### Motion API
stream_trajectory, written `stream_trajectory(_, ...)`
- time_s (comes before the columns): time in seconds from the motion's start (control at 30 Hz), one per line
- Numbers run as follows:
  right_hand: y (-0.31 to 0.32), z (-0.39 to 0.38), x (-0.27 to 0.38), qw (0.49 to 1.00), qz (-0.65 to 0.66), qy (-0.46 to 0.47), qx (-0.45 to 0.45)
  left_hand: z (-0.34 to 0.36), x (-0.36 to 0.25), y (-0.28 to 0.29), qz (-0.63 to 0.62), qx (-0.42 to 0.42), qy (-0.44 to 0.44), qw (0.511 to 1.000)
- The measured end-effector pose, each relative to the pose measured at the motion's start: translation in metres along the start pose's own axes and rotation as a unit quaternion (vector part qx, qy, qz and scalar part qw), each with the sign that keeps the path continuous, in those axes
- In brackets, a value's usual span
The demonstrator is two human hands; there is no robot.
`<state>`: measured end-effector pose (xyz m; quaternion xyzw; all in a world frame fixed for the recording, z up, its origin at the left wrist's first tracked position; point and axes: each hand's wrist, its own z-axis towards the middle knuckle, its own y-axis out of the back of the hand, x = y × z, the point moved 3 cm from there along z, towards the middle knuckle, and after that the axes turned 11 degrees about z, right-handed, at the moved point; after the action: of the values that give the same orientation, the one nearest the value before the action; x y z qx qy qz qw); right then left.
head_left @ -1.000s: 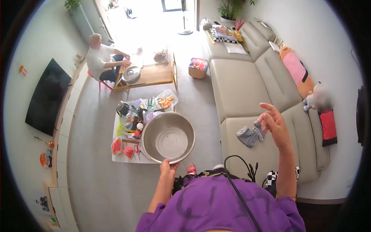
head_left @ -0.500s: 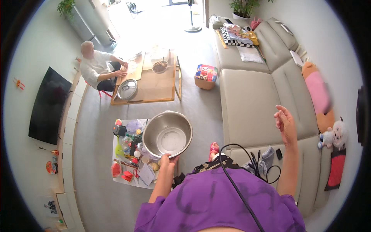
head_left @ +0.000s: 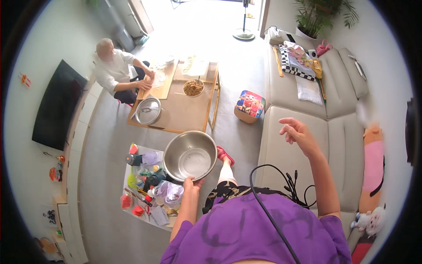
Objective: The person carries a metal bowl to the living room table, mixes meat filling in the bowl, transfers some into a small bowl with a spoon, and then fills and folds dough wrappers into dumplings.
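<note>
My left hand (head_left: 192, 185) grips the near rim of a wide steel basin (head_left: 184, 156), which is held in front of me at the edge of a low white table (head_left: 162, 223) crowded with bottles, bags, scissors and red watermelon-coloured pieces. The inside of the basin shows only a few small specks. My right hand (head_left: 295, 131) is raised over the grey sofa, its fingers apart and slightly bent, holding nothing. One of my feet, in a red slipper (head_left: 225, 154), is stepping out beside the basin.
Ahead left, a seated person (head_left: 112, 72) works at a board on a wooden table (head_left: 184, 114) with a lidded pot and a food bowl. A printed stool (head_left: 249, 105) stands right of it. The sofa (head_left: 299, 92) lines the right side; a television (head_left: 57, 105) hangs left.
I have moved forward: the wooden table, stool and sofa stand nearer, and a red-slippered foot has come out ahead. The basin stays in my left hand; my right hand has shifted left.
</note>
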<state>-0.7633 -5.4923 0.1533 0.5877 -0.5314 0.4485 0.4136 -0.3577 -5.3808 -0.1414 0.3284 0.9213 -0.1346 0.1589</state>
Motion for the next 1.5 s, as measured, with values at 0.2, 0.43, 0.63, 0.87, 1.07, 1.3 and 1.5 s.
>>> stream_trajectory(0.2, -0.034, 0.156, -0.010, 0.989, -0.068, -0.061, 0.112, 0.101, -0.035, -0.059, -0.057, -0.005, 0.012, 0.998)
stream_trajectory(0.43, -0.110, 0.332, -0.028, 0.963, -0.124, -0.116, 0.211, 0.201, -0.070, -0.115, -0.133, -0.045, 0.061, 0.988)
stream_trajectory(0.63, -0.156, 0.427, -0.072, 0.943, -0.154, -0.145, 0.256, 0.253, -0.099, -0.150, -0.176, -0.073, 0.068, 0.979)
stream_trajectory(0.87, -0.211, 0.544, -0.139, 0.920, -0.248, -0.061, 0.299, 0.298, -0.107, -0.171, -0.214, -0.065, 0.036, 0.974)
stream_trajectory(1.07, -0.299, 0.609, -0.185, 0.863, -0.298, 0.099, 0.397, 0.316, -0.097, -0.182, -0.249, -0.052, -0.004, 0.967)
stream_trajectory(1.3, -0.379, 0.651, -0.256, 0.800, -0.418, 0.124, 0.412, 0.339, -0.090, -0.185, -0.257, -0.119, -0.028, 0.959)
stream_trajectory(1.5, -0.409, 0.672, -0.293, 0.730, -0.491, 0.109, 0.462, 0.357, -0.094, -0.176, -0.241, -0.087, -0.052, 0.965)
